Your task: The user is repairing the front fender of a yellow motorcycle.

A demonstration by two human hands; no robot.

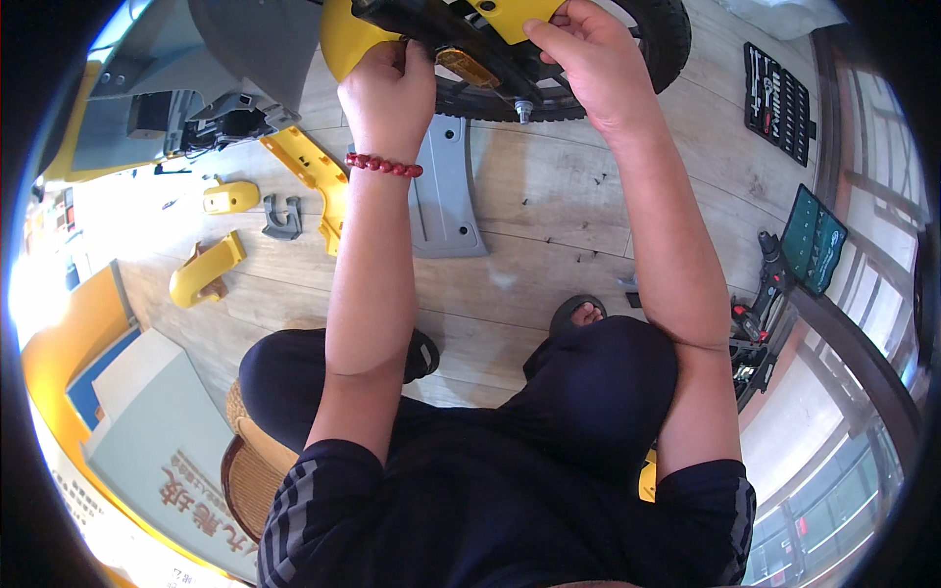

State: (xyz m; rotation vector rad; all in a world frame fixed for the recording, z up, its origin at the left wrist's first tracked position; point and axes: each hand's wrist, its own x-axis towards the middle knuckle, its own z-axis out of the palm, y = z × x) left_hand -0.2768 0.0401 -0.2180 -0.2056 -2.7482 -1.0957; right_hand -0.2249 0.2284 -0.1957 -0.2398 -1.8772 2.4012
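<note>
On my feed, the yellow panel [507,22] sits beside the wheel [672,44], my right hand [594,61] pinching its edge; my left hand [388,100] curls, its hold hidden. I'd judge the panel light, stiff, slick: grip its rims.
</note>
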